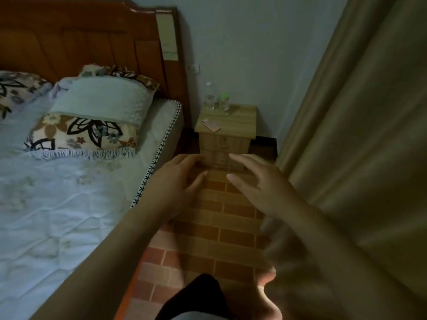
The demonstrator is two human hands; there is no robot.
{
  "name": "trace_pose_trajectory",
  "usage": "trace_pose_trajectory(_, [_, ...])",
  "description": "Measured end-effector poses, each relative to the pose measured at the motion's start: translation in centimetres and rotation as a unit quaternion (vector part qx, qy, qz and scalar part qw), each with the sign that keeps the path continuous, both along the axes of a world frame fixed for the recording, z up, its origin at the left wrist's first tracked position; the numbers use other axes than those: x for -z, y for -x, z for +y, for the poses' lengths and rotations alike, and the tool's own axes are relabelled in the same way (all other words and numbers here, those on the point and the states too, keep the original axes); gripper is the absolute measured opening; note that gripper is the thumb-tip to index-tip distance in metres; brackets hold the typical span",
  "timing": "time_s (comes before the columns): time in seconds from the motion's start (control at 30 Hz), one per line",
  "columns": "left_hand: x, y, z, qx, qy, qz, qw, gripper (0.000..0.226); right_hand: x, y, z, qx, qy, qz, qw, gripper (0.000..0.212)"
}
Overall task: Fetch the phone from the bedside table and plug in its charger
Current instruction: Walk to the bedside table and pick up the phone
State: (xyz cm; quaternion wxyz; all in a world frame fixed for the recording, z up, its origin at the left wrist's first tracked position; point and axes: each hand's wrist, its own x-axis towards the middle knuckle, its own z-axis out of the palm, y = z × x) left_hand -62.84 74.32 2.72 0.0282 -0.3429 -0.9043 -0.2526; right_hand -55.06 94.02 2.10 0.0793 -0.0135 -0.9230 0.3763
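Left hand (179, 181) and right hand (256, 181) are both extended forward over the brick floor (221, 227), fingers spread apart, empty, palms facing each other with a gap between them. Neither touches anything. Phone (211, 125) lies flat on the near left part of the nightstand (240, 122) top — well apart from both hands. Two bottles (217, 100) stand at the rear of the top. Wall socket (193, 68) sits above, beside the headboard (80, 40).
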Motion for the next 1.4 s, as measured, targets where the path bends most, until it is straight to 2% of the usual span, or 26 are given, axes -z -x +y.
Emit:
trace_pose_trajectory(0.2, [2.2, 12.4, 6.4, -0.021, -0.002, -0.007, 1.000, 0.050, 1.7, 13.2, 6.5, -0.027, -0.002, 0.008, 1.000, 0.050])
trace_pose_trajectory(0.47, [2.9, 31.6, 15.0, -0.034, -0.007, -0.024, 0.999, 0.043, 2.0, 32.2, 14.8, -0.043, -0.013, -0.016, 0.999, 0.048])
trace_pose_trajectory(0.73, [6.5, 44.9, 20.1, -0.062, 0.016, -0.042, 0.997, 0.042, 5.7, 46.9, 21.9, -0.081, -0.032, -0.070, 0.994, 0.052])
trace_pose_trajectory(1.1, [16.5, 60.0, 27.7, -0.142, 0.083, -0.091, 0.982, 0.053, 15.5, 66.1, 29.5, -0.191, -0.073, -0.106, 0.973, 0.055])
trace_pose_trajectory(1.4, [30.5, 67.6, 28.7, -0.202, 0.117, -0.177, 0.956, 0.052, 30.0, 74.5, 30.0, -0.223, -0.085, -0.194, 0.952, 0.056])
